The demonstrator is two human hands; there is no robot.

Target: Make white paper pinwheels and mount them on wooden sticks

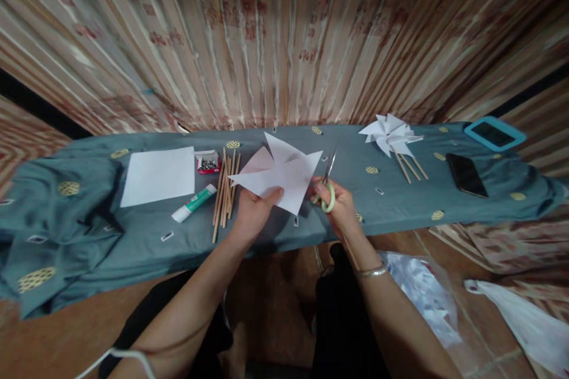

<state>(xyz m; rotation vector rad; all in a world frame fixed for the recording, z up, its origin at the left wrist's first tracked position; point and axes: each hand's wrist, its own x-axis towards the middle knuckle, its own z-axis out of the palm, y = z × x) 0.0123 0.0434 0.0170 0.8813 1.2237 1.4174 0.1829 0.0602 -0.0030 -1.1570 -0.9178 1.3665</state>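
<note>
My left hand [254, 213] grips a white paper [287, 174] by its lower edge, thumb on top. Cuts run into the paper from its corners, leaving pointed flaps that spread apart. My right hand [341, 204] is closed round the pale green handles of a pair of scissors [329, 189]. Their blades point away from me, just right of the paper and apart from it. Left of the paper lies a bunch of wooden sticks [226, 189], partly behind my left hand. Finished-looking paper pinwheels [388, 133] on sticks lie at the back right.
Farther left are a stack of white paper sheets [159, 174], a glue stick [194, 204] and a small red box of metal pins [208, 162]. A black phone [466, 174] and a blue-framed tablet [495, 133] lie at the right. Plastic bags [422, 290] rest on the floor.
</note>
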